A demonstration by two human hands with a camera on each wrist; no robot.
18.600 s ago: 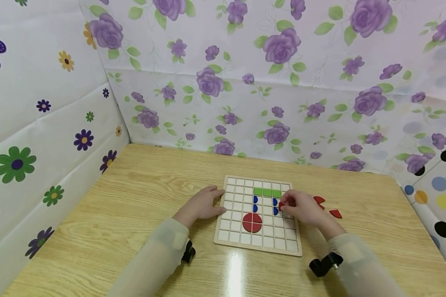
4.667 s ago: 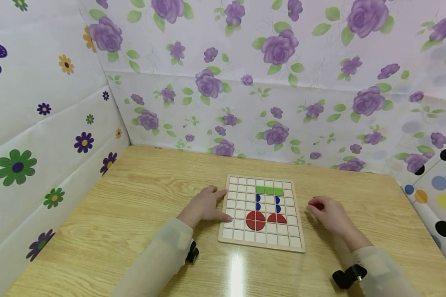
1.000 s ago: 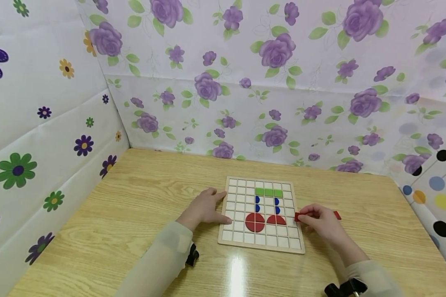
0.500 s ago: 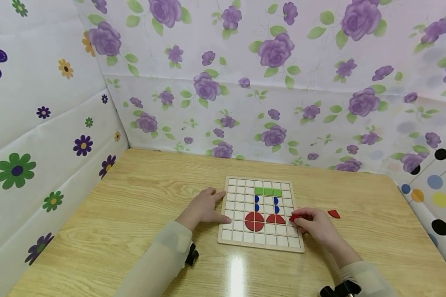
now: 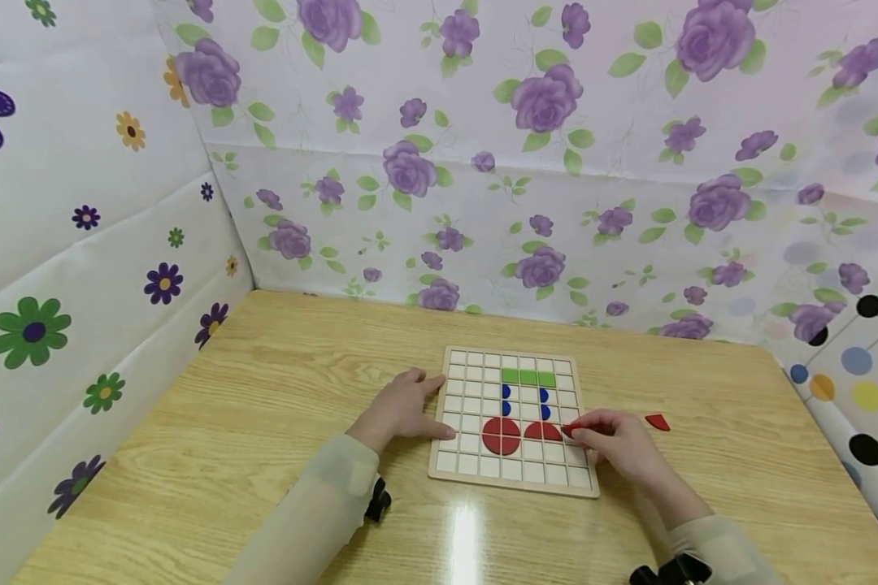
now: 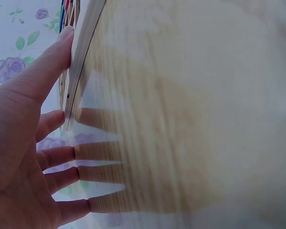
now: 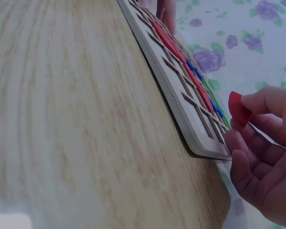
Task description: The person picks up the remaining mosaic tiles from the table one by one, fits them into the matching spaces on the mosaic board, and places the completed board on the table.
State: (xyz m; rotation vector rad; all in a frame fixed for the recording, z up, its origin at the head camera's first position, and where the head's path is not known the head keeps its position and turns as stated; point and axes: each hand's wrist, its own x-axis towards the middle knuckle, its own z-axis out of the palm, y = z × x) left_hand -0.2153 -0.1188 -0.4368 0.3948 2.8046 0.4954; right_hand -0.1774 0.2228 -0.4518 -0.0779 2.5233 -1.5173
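Observation:
A wooden grid board (image 5: 512,487) lies on the table. Set into it are a row of green squares (image 5: 528,378), two columns of blue half-discs (image 5: 545,396), a red disc (image 5: 493,427) made of quarter pieces and a red half-disc (image 5: 552,434). With fingers spread, my left hand (image 5: 402,406) steadies the board's left side, its thumb (image 6: 62,45) over the edge in the left wrist view. Thumb and index finger of my right hand (image 5: 618,439) pinch a red quarter-circle piece (image 7: 238,109), just right of the red half-disc and over the board.
One loose red quarter-circle piece (image 5: 657,422) lies on the wooden table (image 5: 322,349) right of the board. Flowered cloth walls (image 5: 366,203) stand behind and to the left of the table.
Over the last second my right hand carries the red quarter-circle piece leftward onto the board. Since the oldest frame, the red half-disc has appeared and fewer loose red pieces lie at right. Left hand stays.

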